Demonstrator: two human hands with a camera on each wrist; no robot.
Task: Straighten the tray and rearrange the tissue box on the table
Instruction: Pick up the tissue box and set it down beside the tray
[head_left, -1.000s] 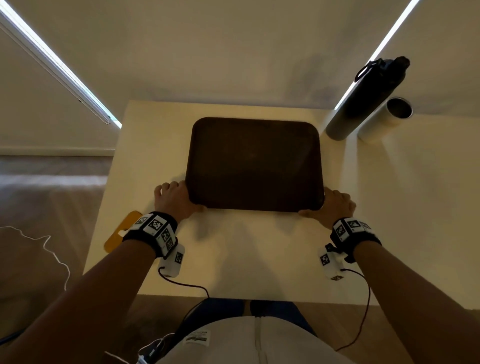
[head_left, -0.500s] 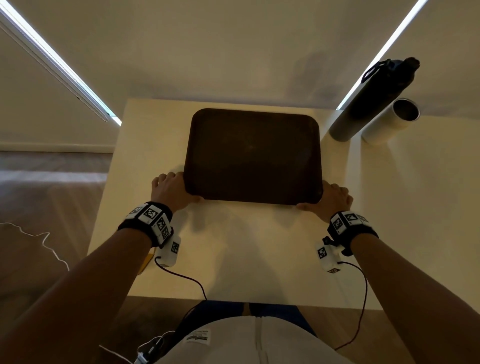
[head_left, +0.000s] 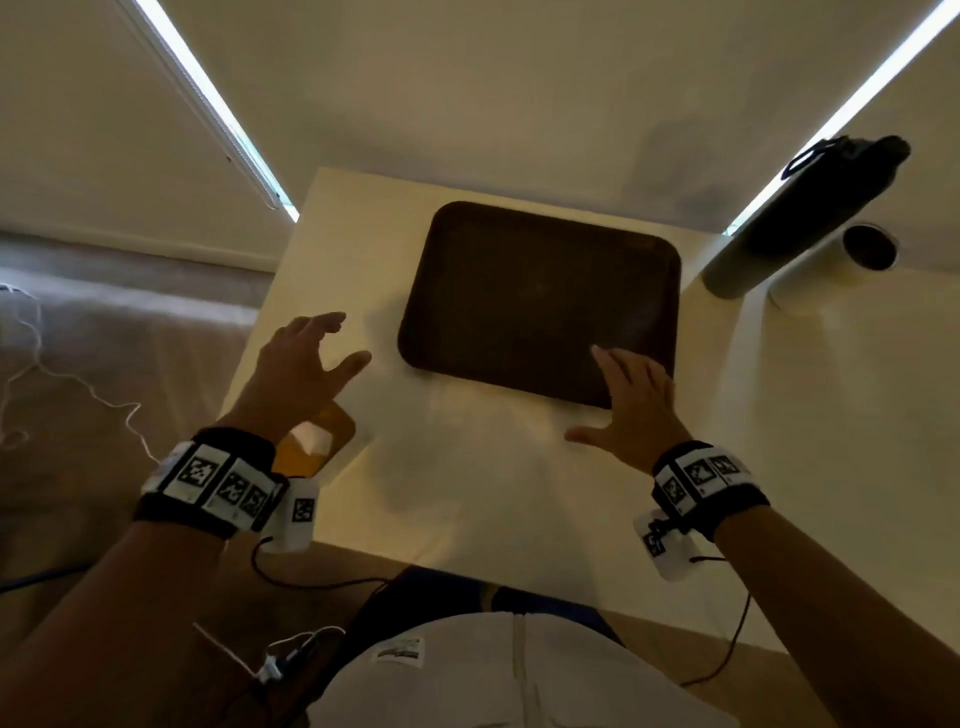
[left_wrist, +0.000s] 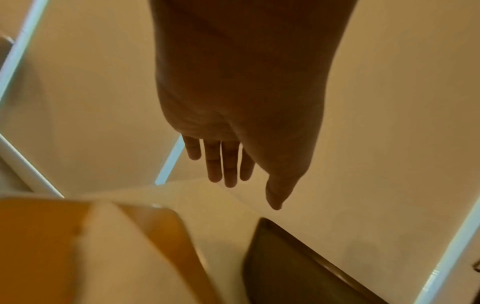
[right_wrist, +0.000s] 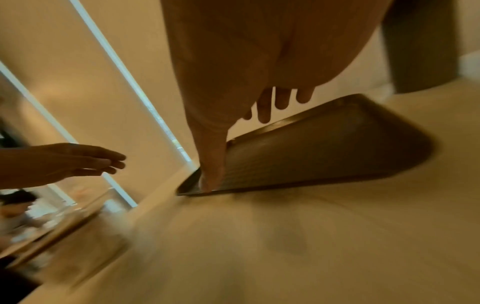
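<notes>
Both hands clear of tray (head_left: 540, 301): left hand (head_left: 296, 374) fingers spread above tissue box (head_left: 317, 441), right hand (head_left: 634, 410) fingers spread over tray corner.

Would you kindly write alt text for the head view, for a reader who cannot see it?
Seen from above, both hands hover open over a pale table, the right hand overlapping the near right corner of a dark tray, the left hand beside the tray. An orange tissue box sits under the left wrist; a dark bottle and a white tube stand at far right.
</notes>
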